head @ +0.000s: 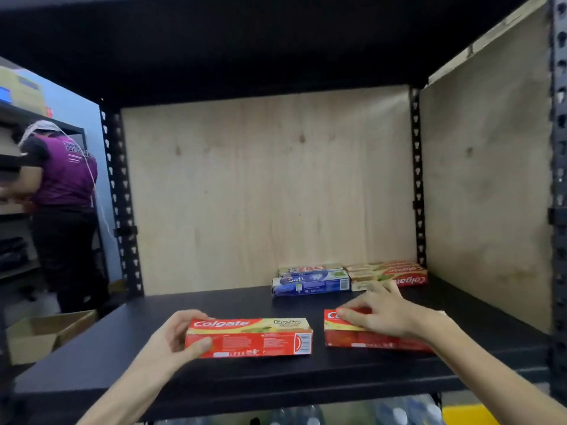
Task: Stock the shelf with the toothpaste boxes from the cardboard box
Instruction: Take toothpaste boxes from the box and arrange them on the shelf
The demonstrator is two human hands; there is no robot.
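Note:
A red and yellow Colgate box (pixel 251 337) lies lengthwise near the front of the black shelf (pixel 214 305). My left hand (pixel 175 338) grips its left end, thumb on the front face and fingers behind. A second red Colgate box (pixel 365 338) lies to its right, and my right hand (pixel 380 317) holds it from above with curled fingers over its top. At the back right of the shelf stand stacked blue Safi boxes (pixel 311 282) and stacked Colgate boxes (pixel 388 274) against the plywood wall.
Plywood panels (pixel 267 185) close the shelf's back and right side. Black perforated uprights (pixel 121 194) frame it. An open cardboard box (pixel 43 332) sits on the floor at left. A person in a purple shirt (pixel 61 182) stands at another rack. Bottles (pixel 399 412) show below.

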